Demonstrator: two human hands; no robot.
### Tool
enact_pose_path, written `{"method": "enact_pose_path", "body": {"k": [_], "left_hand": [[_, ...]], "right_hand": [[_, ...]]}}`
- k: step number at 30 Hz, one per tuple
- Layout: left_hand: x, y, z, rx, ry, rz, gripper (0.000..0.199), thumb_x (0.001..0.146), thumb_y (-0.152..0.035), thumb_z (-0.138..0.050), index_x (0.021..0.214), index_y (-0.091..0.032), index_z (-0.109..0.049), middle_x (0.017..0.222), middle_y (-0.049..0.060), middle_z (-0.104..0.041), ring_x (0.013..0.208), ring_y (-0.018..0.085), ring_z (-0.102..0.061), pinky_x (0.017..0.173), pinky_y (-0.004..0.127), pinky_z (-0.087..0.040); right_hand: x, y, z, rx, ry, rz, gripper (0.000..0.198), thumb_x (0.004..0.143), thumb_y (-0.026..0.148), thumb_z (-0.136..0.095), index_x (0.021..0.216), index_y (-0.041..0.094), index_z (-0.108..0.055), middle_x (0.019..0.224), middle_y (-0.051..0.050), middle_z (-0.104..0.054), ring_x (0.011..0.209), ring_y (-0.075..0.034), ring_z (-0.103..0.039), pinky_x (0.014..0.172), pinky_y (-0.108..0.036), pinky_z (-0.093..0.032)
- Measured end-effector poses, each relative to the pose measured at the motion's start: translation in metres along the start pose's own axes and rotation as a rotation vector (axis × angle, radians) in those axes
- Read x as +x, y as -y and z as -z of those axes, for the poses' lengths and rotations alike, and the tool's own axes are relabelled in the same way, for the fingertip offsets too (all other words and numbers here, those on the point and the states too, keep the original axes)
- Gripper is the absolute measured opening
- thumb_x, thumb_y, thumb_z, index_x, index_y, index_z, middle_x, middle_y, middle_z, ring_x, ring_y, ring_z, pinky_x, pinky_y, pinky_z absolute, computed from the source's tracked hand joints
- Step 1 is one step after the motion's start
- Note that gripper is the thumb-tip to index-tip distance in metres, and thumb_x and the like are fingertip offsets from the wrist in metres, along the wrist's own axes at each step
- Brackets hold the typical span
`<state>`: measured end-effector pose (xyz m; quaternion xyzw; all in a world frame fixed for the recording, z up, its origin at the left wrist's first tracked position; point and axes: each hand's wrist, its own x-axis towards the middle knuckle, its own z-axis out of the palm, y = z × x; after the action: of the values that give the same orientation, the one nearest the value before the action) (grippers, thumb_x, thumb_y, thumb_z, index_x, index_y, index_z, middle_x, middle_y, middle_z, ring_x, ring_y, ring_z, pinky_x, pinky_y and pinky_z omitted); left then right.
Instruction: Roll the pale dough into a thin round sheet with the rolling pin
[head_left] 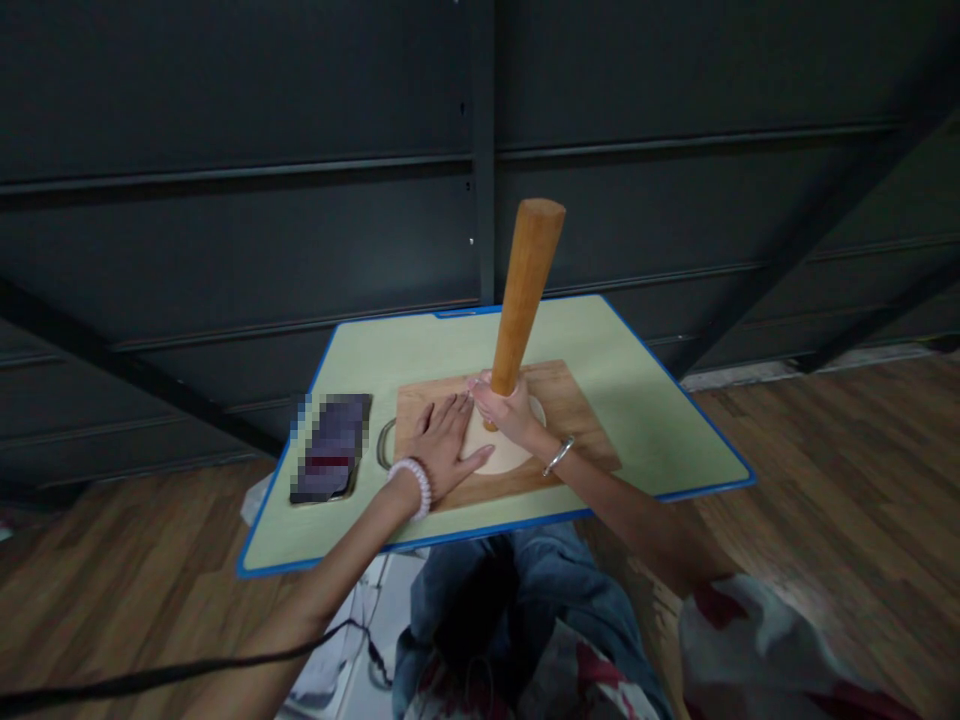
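My right hand (pixel 514 412), with a silver bangle at the wrist, is wrapped round the lower part of a thick wooden rolling pin (pixel 527 290). The pin stands nearly upright, leaning a little right at its top. Its lower end meets a pale, round, flat piece of dough (pixel 499 458). Fingers stretched, my left hand (pixel 442 450) lies flat at the dough's left edge, its thumb over the dough. Beneath both is a wooden cutting board (pixel 585 430) with a metal handle (pixel 384 445) on its left side. My right hand covers part of the dough.
The board rests on a small pale green table (pixel 637 370) with a blue rim. A phone (pixel 334 450), its screen blurred out, lies left of the board. Dark wall panels (pixel 262 240) stand behind. A black cable (pixel 225 663) crosses my left forearm.
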<state>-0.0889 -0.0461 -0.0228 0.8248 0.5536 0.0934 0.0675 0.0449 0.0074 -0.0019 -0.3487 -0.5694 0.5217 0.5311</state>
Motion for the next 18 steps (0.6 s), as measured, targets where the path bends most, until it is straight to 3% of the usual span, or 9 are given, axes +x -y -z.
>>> {"method": "enact_pose_path", "body": {"k": [3,11,18], "left_hand": [[0.001,0.001,0.000,0.003,0.004,0.008,0.074,0.088,-0.058,-0.036,0.144,-0.010,-0.027,0.151,0.016,-0.029,0.141,0.028,-0.021,0.114,0.053,-0.014],[0.004,0.003,0.000,-0.002,0.000,-0.014,0.072,0.088,-0.057,-0.038,0.141,-0.010,-0.031,0.149,0.018,-0.033,0.140,0.028,-0.025,0.113,0.056,-0.017],[0.008,0.011,-0.008,-0.017,-0.030,0.008,0.074,0.086,-0.059,-0.041,0.144,-0.014,-0.029,0.150,0.013,-0.033,0.140,0.026,-0.026,0.114,0.053,-0.016]], "right_hand": [[0.002,0.000,0.000,0.002,-0.011,0.029,0.034,0.070,0.045,-0.064,0.057,0.022,-0.043,0.046,0.008,-0.036,0.042,-0.007,-0.035,0.039,-0.021,-0.028],[0.024,0.007,-0.005,0.067,0.241,-0.134,0.037,0.062,0.041,-0.072,0.057,0.021,-0.041,0.042,0.012,-0.031,0.035,-0.003,-0.025,0.034,-0.019,-0.020],[0.021,0.050,-0.003,0.187,0.097,-0.067,0.037,0.064,0.038,-0.067,0.053,0.023,-0.035,0.038,0.011,-0.031,0.033,-0.004,-0.026,0.034,-0.020,-0.020]]}}
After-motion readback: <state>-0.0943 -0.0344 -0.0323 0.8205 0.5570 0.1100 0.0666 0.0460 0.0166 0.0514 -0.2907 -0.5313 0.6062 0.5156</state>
